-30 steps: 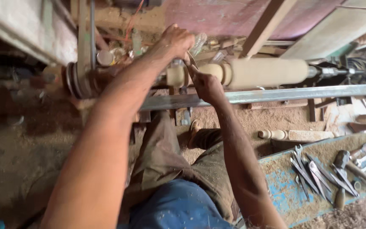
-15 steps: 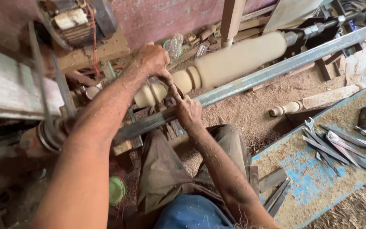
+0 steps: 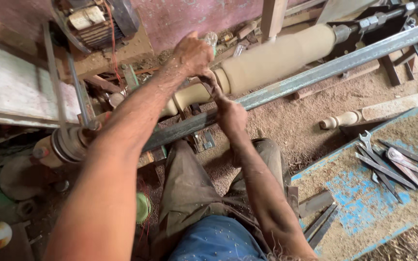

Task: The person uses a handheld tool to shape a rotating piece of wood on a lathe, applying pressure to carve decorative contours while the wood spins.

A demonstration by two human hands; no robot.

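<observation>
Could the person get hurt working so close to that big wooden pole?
Possibly. Both the left hand and right hand sit right at the wooden workpiece mounted on the lathe; if it spins, fingers could get caught. The tool between them might catch and jerk. Bare arms near the belt pulley could also be snagged.

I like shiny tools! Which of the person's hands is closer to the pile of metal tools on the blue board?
Right. The right hand rests by the steel rail, nearer the metal tools, though still well apart. The left hand is farther away, up over the wooden spindle.
</observation>
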